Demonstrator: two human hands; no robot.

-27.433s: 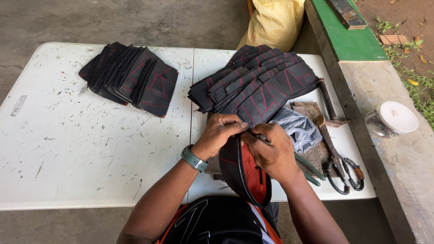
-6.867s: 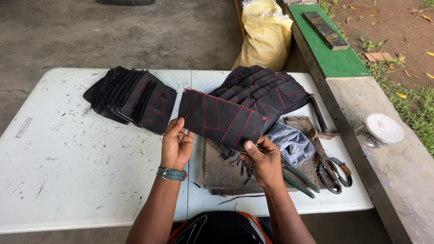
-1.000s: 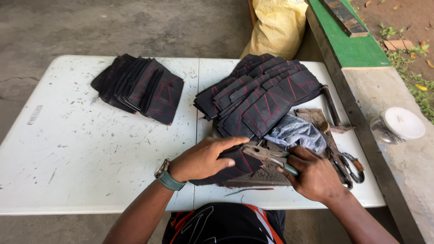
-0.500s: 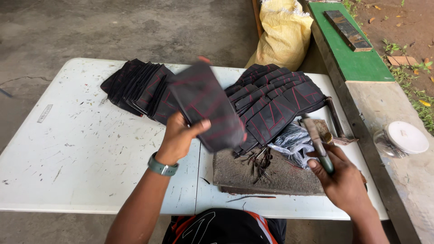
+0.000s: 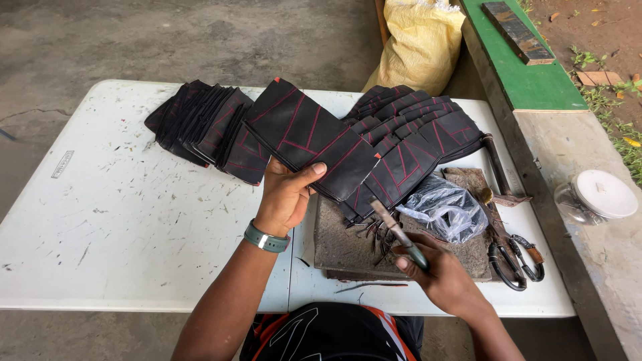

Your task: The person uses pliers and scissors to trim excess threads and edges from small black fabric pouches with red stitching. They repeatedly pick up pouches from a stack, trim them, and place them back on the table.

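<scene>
Black flat pouch with red stitching (image 5: 314, 144) pinched by left hand (image 5: 284, 197) above white table (image 5: 134, 227), right hand (image 5: 445, 277) curled around thin tool (image 5: 399, 234), perhaps a blade, handle hidden.

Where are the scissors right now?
In the head view, the scissors lie near the table's right edge, beside the clear plastic bag and just right of the right hand.

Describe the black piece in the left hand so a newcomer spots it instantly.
On the white folding table, two fanned stacks of black pieces lie along the far edge. The piece is above the gap between them, pinched by the left hand. It alone is lifted, its red stitch lines fully showing.
</scene>
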